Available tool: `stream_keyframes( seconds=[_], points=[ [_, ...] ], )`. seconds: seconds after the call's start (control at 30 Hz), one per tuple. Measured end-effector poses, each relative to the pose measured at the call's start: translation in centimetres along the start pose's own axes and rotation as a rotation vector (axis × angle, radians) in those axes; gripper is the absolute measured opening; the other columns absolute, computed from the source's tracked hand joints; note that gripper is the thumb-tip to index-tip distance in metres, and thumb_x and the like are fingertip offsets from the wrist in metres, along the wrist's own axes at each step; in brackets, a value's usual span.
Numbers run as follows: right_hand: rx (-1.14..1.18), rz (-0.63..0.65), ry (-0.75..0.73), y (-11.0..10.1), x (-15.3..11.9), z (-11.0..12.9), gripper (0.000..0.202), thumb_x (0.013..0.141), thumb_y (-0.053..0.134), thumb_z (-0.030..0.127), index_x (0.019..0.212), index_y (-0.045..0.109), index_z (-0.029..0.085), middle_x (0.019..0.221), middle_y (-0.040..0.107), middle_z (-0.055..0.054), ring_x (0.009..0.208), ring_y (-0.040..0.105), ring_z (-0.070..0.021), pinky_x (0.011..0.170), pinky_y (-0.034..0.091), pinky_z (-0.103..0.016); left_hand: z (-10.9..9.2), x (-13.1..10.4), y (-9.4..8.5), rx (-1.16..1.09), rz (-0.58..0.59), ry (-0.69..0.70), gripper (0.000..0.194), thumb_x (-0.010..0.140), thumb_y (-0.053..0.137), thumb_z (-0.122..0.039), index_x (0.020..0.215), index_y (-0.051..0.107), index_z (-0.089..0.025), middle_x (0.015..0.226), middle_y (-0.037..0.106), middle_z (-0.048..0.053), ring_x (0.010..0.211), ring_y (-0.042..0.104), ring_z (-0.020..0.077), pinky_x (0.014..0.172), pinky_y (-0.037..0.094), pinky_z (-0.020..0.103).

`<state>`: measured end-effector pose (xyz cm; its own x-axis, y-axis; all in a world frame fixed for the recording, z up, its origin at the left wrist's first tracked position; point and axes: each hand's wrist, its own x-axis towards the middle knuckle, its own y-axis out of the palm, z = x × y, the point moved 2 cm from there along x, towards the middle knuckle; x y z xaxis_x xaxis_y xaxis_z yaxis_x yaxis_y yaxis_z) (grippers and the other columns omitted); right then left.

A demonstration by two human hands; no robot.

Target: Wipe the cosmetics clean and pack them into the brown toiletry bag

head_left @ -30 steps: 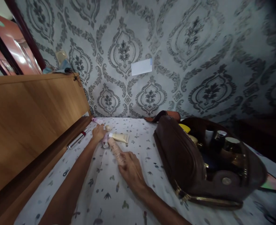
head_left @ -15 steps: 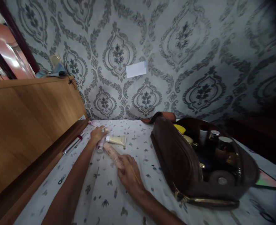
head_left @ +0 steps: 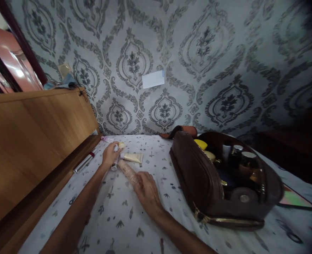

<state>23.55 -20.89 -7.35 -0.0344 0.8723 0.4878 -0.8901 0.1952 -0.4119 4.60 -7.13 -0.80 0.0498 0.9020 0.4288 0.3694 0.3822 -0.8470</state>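
On the patterned sheet, my left hand (head_left: 110,154) has its fingers closed around a small round yellow-and-white item (head_left: 121,145). Under and beside that hand lies a slim tube with a silver cap (head_left: 114,165). My right hand (head_left: 147,189) grips the lower end of a pinkish tube (head_left: 128,171), which points up and left. Just above it a cream tube with a white cap (head_left: 133,157) lies on its side. Further back, a pink tube (head_left: 107,139) rests near the wooden board.
An open brown bag (head_left: 198,176) holding bottles and a yellow item (head_left: 201,144) stands at the right. A silver tube (head_left: 84,163) lies by the wooden headboard (head_left: 39,137). A colourful palette (head_left: 297,197) is behind the bag. Patterned wall (head_left: 172,53) rises behind.
My left hand has lifted slightly, and the small round item now shows its yellow side. The right hand keeps its grip on the pinkish tube. The view has shifted slightly.
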Motion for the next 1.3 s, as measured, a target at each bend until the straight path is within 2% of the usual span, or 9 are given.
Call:
stream_keyframes(
  seconds=[0.17,0.3,0.43,0.53,0.67,0.8,0.97,1.13,1.3],
  points=[
    [0.214,-0.107,0.014,-0.7,0.1,0.3,0.03,0.092,0.049,0.034,0.117,0.057,0.019,0.112,0.065,-0.01,0.107,0.06,-0.0246,0.09,0.05,-0.039,-3.3,-6.3,-1.9,-0.11,0.022,0.19,0.035,0.089,0.058,-0.029,0.123,0.06,-0.025,0.118,0.066,0.005,0.105,0.063,0.0208,0.084,0.052,0.028],
    [0.481,0.0,0.073,-0.7,0.3,0.7,0.044,0.089,0.056,0.042,0.126,0.052,0.019,0.116,0.065,-0.011,0.104,0.063,-0.0223,0.086,0.053,-0.035,-5.7,-11.0,-2.6,-0.125,0.014,0.386,0.031,0.089,0.056,-0.029,0.119,0.064,-0.024,0.103,0.066,0.007,0.098,0.063,0.0236,0.084,0.052,0.032],
    [0.64,0.059,0.105,-1.4,-0.2,0.7,0.038,0.081,0.065,0.038,0.113,0.055,0.019,0.104,0.068,-0.007,0.094,0.066,-0.0202,0.083,0.053,-0.033,-6.9,-13.1,-3.0,-0.259,0.095,0.453,0.033,0.088,0.056,-0.027,0.121,0.061,-0.024,0.109,0.066,0.008,0.102,0.062,0.0241,0.088,0.05,0.034],
    [0.597,0.021,0.149,-2.8,-1.2,0.5,0.036,0.074,0.069,0.033,0.105,0.055,0.02,0.102,0.067,-0.005,0.095,0.064,-0.0203,0.078,0.053,-0.03,-7.1,-13.5,-3.5,-0.559,0.099,0.287,0.034,0.081,0.063,-0.029,0.114,0.058,-0.023,0.107,0.065,0.006,0.101,0.062,0.0235,0.092,0.049,0.035],
    [0.442,-0.013,0.159,-4.9,-3.2,0.7,0.032,0.072,0.066,0.027,0.102,0.056,0.02,0.099,0.067,-0.004,0.093,0.063,-0.0197,0.074,0.052,-0.029,-8.0,-14.5,-4.2,-0.9,0.046,0.072,0.012,0.083,0.053,-0.026,0.094,0.054,-0.023,0.091,0.061,0.002,0.091,0.061,0.0209,0.085,0.05,0.033],
    [0.381,0.009,0.126,-5.6,-4.9,1.2,0.03,0.074,0.063,0.025,0.103,0.058,0.02,0.098,0.066,-0.004,0.087,0.062,-0.0182,0.073,0.052,-0.029,-10.6,-16.5,-4.2,-0.819,0.131,0.263,0.01,0.087,0.053,-0.026,0.096,0.057,-0.023,0.095,0.06,0.003,0.093,0.059,0.0214,0.086,0.048,0.035],
    [0.263,0.043,0.003,-5.6,-5.6,1.7,0.028,0.073,0.059,0.015,0.101,0.061,0.019,0.096,0.065,-0.004,0.086,0.061,-0.0181,0.074,0.051,-0.029,-12.6,-19.0,-3.4,-0.664,0.092,0.527,0.012,0.094,0.049,-0.026,0.099,0.059,-0.022,0.101,0.056,0.007,0.102,0.053,0.0232,0.091,0.044,0.037],
    [0.239,0.048,-0.083,-5.6,-5.8,2.3,0.027,0.075,0.062,0.015,0.101,0.061,0.02,0.097,0.063,-0.003,0.089,0.06,-0.018,0.077,0.051,-0.03,-11.7,-19.3,-3.2,-0.665,-0.009,0.335,0.01,0.093,0.051,-0.028,0.099,0.056,-0.022,0.096,0.056,0.004,0.094,0.055,0.0208,0.085,0.045,0.034],
    [0.345,0.082,-0.047,-5.6,-5.9,2.4,0.026,0.076,0.063,0.017,0.102,0.061,0.022,0.106,0.061,-0.005,0.1,0.06,-0.0186,0.078,0.055,-0.029,-11.0,-18.8,-3.1,-0.807,0.103,0.071,0.013,0.093,0.049,-0.033,0.093,0.055,-0.022,0.088,0.061,0.002,0.086,0.059,0.0183,0.08,0.047,0.03]
  ],
)
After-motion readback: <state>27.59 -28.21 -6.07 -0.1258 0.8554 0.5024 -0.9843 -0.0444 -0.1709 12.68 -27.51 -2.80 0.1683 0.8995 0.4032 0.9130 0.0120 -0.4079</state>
